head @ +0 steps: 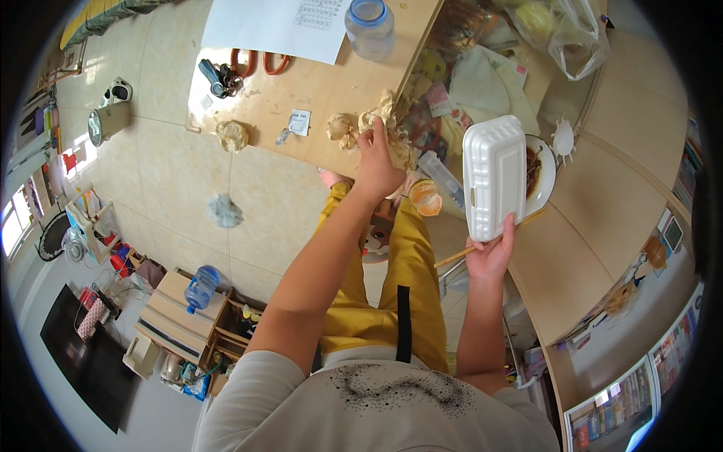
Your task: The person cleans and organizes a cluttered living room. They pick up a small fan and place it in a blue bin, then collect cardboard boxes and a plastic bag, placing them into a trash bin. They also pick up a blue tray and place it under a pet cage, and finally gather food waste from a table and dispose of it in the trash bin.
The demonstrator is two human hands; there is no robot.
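My left hand (375,164) reaches over the table's corner, fingers at crumpled beige tissue or paper (387,121); whether it grips any is unclear. Another crumpled piece (340,129) lies beside it. My right hand (490,254) holds a closed white foam food container (494,178) from below, tilted on its side. Wooden chopsticks (454,256) stick out on both sides of that hand. Behind the container, partly hidden, is a white plate (547,175) with dark food remains. A partly peeled orange (425,198) and a clear plastic case (441,176) are between my hands.
On the wooden table (322,93) are a blue-rimmed clear jar (370,31), a white printed sheet (271,25), keys (226,79), red-handled scissors (275,62), a small packet (299,122) and a crumpled ball (231,136) at the edge. Plastic bags (579,42) lie upper right.
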